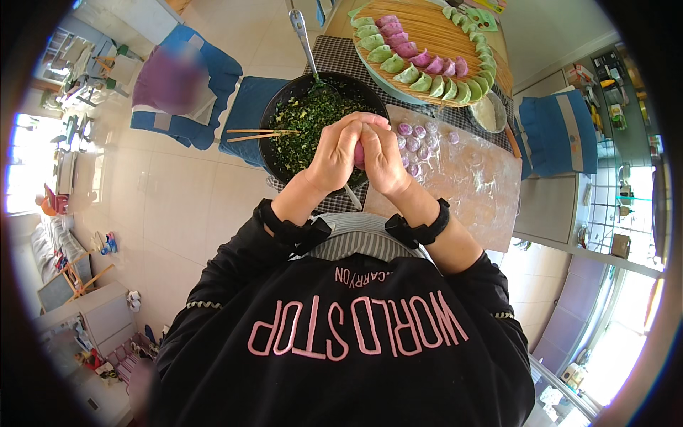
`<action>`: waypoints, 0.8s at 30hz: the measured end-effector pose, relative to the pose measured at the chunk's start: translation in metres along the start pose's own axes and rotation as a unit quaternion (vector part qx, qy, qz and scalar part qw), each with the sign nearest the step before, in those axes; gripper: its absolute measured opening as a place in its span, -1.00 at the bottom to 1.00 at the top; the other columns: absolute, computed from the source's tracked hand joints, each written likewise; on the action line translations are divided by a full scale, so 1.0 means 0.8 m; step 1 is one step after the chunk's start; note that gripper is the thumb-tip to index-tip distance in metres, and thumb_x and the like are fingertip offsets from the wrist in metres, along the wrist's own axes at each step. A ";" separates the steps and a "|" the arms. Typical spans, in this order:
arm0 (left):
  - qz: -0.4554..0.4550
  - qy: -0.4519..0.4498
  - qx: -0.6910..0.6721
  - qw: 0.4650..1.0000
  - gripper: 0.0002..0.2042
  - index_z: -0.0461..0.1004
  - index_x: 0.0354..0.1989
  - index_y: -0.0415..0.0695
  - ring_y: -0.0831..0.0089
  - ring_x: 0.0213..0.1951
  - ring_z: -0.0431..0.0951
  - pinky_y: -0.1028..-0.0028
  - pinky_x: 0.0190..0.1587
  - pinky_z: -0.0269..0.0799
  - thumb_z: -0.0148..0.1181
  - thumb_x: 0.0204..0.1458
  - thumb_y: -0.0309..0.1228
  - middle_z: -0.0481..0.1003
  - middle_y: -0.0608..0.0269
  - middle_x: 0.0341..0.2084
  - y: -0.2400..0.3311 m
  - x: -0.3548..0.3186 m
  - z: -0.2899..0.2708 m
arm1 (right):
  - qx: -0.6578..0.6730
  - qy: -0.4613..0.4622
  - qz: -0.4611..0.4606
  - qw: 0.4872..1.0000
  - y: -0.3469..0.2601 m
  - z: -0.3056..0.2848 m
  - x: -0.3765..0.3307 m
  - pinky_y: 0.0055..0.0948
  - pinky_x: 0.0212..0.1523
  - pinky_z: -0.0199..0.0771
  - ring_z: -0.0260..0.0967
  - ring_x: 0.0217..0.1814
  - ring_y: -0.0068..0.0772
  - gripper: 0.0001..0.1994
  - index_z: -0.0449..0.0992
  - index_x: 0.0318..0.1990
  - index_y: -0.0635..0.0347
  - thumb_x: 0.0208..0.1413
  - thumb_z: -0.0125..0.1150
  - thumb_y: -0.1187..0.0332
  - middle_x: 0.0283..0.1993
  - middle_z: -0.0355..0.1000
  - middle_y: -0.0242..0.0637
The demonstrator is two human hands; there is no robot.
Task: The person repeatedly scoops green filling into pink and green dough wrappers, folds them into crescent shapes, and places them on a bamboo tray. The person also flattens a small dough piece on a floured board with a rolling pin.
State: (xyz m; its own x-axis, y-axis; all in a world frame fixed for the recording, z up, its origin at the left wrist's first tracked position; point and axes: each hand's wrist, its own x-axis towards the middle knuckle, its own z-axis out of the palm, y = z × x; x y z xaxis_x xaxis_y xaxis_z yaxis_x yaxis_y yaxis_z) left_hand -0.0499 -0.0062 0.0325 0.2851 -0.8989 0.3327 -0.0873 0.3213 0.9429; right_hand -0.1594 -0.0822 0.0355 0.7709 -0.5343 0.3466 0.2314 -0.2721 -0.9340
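Note:
My left hand (331, 153) and my right hand (382, 158) are closed together over the near right edge of a black pan. Between them they press a purple dumpling (359, 155), mostly hidden by my fingers. In the pan is a chopped green filling (302, 132). A pair of wooden chopsticks (257, 134) lies across the left rim, and a metal slotted spoon (304, 41) leans on the far rim. Just right of my hands, several small purple dough pieces (422, 139) lie on a floured wooden board (473, 188).
At the far right, a round bamboo tray (427, 32) bears rows of green and purple dumplings. A bowl of flour (489, 114) stands beside it. Blue-covered chairs (558, 135) flank the table, which has a checked cloth (338, 51). Below the pan a pale handle (352, 197) pokes out.

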 end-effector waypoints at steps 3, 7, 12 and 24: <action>0.016 -0.052 -0.038 0.998 -0.54 0.34 0.27 -0.30 0.28 0.04 0.53 0.36 0.14 0.40 -0.23 0.43 -0.19 0.51 -0.02 0.07 0.023 0.025 -0.016 | 0.031 -0.004 0.005 0.999 -0.029 -0.011 0.019 -0.42 -0.46 0.25 0.20 -0.52 -0.48 -0.62 0.41 -0.38 0.29 0.46 -0.27 0.33 -0.52 0.31 -0.34; 0.066 -0.090 -0.187 0.976 0.06 -0.40 0.55 0.01 0.04 0.46 0.01 0.05 0.38 0.15 0.19 0.13 0.20 -0.19 -0.06 0.49 0.058 0.053 -0.035 | 0.074 0.056 0.008 0.996 -0.068 -0.031 0.039 -0.50 -0.32 0.35 0.31 -0.38 -0.54 -0.60 0.55 -0.15 0.36 0.46 -0.24 0.28 -0.38 0.47 -0.31; -0.138 -0.021 -0.446 0.884 -0.43 0.09 0.41 -0.21 0.30 0.24 0.40 0.28 0.27 0.39 0.09 0.33 -0.25 0.33 0.08 0.24 0.033 0.016 0.025 | -0.200 0.075 -0.153 0.965 -0.050 -0.058 0.054 -0.18 0.04 0.29 0.39 -0.10 -0.05 -0.69 0.58 -0.13 0.28 0.37 -0.08 0.27 -0.19 0.54 -0.11; -0.094 0.017 -0.260 0.961 -0.52 0.15 0.40 -0.28 0.40 0.18 0.44 0.36 0.20 0.45 0.03 0.33 -0.51 0.37 0.15 0.19 -0.017 0.001 0.031 | -0.241 -0.021 -0.133 0.961 -0.025 -0.080 0.022 -0.12 0.32 0.22 0.30 0.32 -0.09 -0.69 0.69 -0.10 0.11 -0.08 0.46 0.46 0.20 0.50 -0.27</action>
State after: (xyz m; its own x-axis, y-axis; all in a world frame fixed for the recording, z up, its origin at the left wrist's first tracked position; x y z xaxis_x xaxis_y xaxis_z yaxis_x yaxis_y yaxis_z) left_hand -0.0723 -0.0187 0.0202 0.2810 -0.9481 0.1486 0.4557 0.2681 0.8488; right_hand -0.1881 -0.1373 0.0661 0.7478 -0.3650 0.5546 0.1297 -0.7389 -0.6612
